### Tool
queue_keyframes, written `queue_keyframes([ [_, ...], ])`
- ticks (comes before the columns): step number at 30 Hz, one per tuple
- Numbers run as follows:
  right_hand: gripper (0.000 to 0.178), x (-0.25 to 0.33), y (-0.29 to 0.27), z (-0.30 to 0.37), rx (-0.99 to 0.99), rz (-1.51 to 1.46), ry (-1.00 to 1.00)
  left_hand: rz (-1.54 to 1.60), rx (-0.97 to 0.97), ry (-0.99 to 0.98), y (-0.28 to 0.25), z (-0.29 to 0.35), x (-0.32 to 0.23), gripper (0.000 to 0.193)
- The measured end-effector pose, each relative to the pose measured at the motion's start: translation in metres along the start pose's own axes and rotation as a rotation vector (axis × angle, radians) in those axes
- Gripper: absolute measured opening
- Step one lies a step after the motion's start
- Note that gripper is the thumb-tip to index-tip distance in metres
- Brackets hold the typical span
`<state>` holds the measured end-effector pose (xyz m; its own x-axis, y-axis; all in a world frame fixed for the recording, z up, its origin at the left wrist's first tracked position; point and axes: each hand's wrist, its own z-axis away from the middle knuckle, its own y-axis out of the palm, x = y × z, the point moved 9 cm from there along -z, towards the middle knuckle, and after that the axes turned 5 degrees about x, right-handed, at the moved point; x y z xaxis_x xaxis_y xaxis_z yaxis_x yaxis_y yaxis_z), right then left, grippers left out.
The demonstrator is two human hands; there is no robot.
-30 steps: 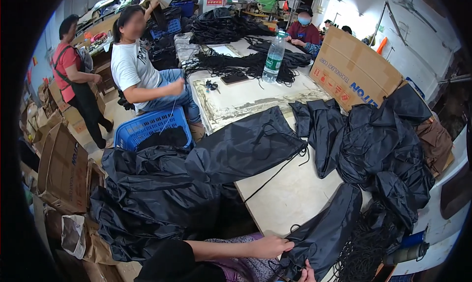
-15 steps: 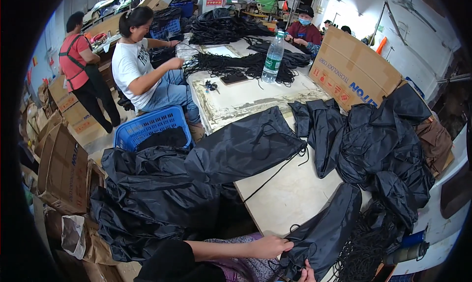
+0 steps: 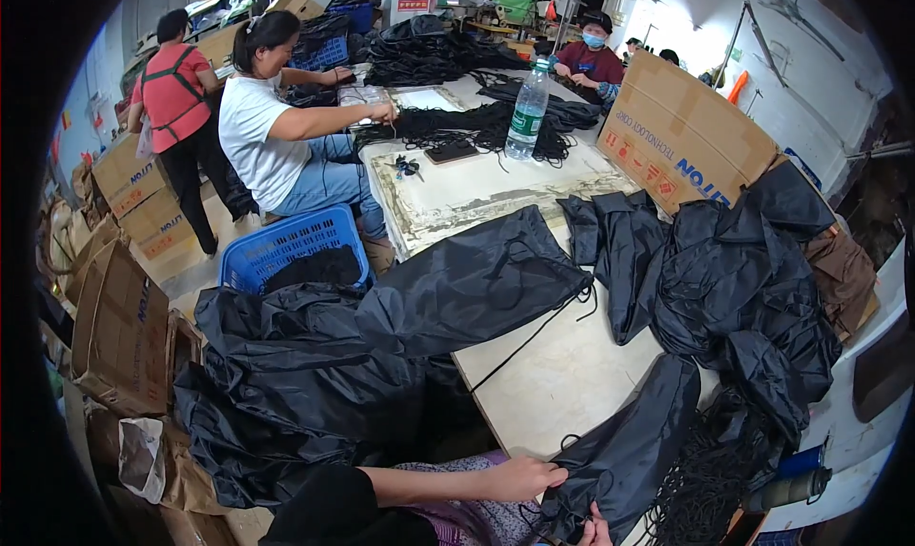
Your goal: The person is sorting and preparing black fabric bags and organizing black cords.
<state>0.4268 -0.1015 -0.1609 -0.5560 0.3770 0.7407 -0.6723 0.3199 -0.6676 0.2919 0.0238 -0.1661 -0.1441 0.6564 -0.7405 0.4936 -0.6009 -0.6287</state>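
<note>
A black drawstring bag (image 3: 634, 441) of thin shiny cloth lies along the front right of the pale table (image 3: 534, 374). My left hand (image 3: 522, 477) pinches its near end from the left. Close by, at the lower edge, my right hand (image 3: 596, 529) grips the same end, where thin black cord shows near my fingers. Part of the right hand is cut off by the frame. Beside the bag on the right sits a tangle of black cords (image 3: 691, 489). Another black bag (image 3: 477, 279), its cord trailing over the table, lies farther off to the left.
Black bags heap up at left (image 3: 295, 403) and right (image 3: 734, 270). A blue basket (image 3: 295, 246) stands on the floor. A water bottle (image 3: 528, 112), a phone (image 3: 452, 152) and a cardboard box (image 3: 681, 131) are across the table. Several co-workers are beyond, one in a white shirt (image 3: 257, 141) handling cords.
Both my hands keep their hold on the bag, almost unmoved. The co-worker in white has stretched an arm toward the cords. The person in the apron has turned and shifted right.
</note>
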Motion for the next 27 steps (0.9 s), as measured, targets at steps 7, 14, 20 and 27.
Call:
queue_keyframes([
  [7,0.024,0.004,-0.001,-0.001,-0.016,-0.044,0.006,-0.029,-0.006,-0.013,0.0,-0.001,0.002,0.02],
  [14,0.024,-0.006,0.001,-0.001,0.018,-0.012,0.035,-0.024,0.015,0.0,0.0,0.001,0.001,0.014],
  [20,0.023,-0.003,0.0,-0.001,-0.013,-0.014,-0.01,-0.012,0.016,-0.014,-0.001,0.001,0.002,0.014],
  [27,0.024,-0.004,0.002,-0.002,0.037,-0.003,0.024,-0.019,0.006,-0.016,-0.002,0.001,0.002,0.014],
])
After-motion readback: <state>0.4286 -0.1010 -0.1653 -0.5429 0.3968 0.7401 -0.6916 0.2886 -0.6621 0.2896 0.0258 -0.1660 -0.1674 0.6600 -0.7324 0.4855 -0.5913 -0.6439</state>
